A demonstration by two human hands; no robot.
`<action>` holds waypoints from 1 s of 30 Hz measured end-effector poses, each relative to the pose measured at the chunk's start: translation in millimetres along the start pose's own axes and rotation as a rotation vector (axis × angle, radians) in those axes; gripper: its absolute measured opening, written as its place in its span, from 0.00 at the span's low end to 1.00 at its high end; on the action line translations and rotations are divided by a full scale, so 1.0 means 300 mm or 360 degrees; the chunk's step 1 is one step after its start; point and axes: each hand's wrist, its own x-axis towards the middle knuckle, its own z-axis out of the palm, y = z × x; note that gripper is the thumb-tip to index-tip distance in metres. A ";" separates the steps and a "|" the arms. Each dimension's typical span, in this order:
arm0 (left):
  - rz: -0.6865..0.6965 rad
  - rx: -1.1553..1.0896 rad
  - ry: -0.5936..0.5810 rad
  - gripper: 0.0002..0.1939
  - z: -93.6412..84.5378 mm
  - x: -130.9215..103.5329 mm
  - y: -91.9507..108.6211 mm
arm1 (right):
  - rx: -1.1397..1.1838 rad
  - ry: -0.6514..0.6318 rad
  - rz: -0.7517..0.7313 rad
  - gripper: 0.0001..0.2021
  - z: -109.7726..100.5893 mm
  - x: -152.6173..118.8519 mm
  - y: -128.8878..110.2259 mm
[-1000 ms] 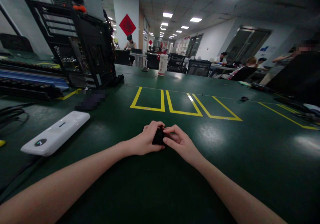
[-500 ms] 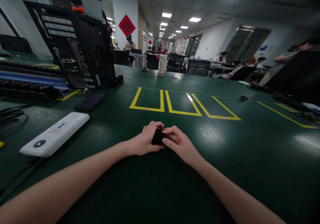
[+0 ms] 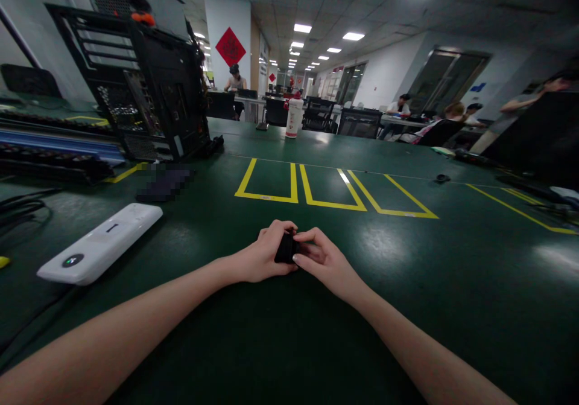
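A small black object [image 3: 284,249], its kind hard to make out, is held low over the green table [image 3: 271,344] in front of me. My left hand [image 3: 266,251] wraps round it from the left, fingers over the far side and thumb along the near side. From the right, my right hand [image 3: 323,257] pinches its right end between thumb and fingertips. Much of the object is covered by the fingers.
Yellow tape outlines [image 3: 332,206] lie beyond my hands. To the left are a white elongated device [image 3: 102,243] with a cable and an open black computer case [image 3: 158,85]. A white bottle [image 3: 294,118] stands farther back, and a small black ring-like piece [image 3: 442,178] lies right.
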 end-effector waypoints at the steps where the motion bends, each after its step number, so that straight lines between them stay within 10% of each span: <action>1: 0.0003 0.0000 -0.0001 0.31 -0.001 0.000 0.001 | 0.0022 0.0018 0.0001 0.10 0.002 0.003 0.002; 11: 0.0001 -0.0031 -0.0012 0.29 -0.018 -0.009 0.012 | -0.0169 0.0288 0.0143 0.15 -0.029 0.000 -0.009; 30: 0.0090 0.0041 0.0082 0.30 -0.004 -0.018 0.001 | 0.0093 0.0196 0.0170 0.11 0.015 0.032 0.010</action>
